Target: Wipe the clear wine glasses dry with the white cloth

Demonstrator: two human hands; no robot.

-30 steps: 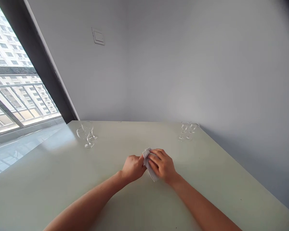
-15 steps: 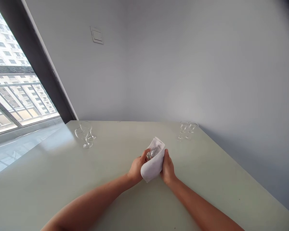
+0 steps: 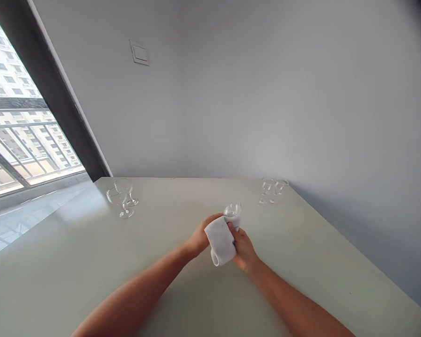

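My left hand (image 3: 199, 239) and my right hand (image 3: 243, 248) meet at the middle of the pale table (image 3: 308, 262). Both grip a folded white cloth (image 3: 220, 241) wrapped around a clear glass (image 3: 232, 209). Only the top of the glass shows above the cloth; the rest is hidden. Farther back on the left stand two clear stemmed glasses (image 3: 121, 196), close together. Two more stemmed glasses (image 3: 272, 191) stand at the far right of the table.
The table's far edge meets a grey wall carrying a white wall switch (image 3: 139, 52). Its left side runs along a tall window (image 3: 21, 140) with a balcony railing and apartment buildings outside.
The cloth has slid down and turned in my hands, and more of the glass now shows above it. My right hand has shifted lower on the cloth.
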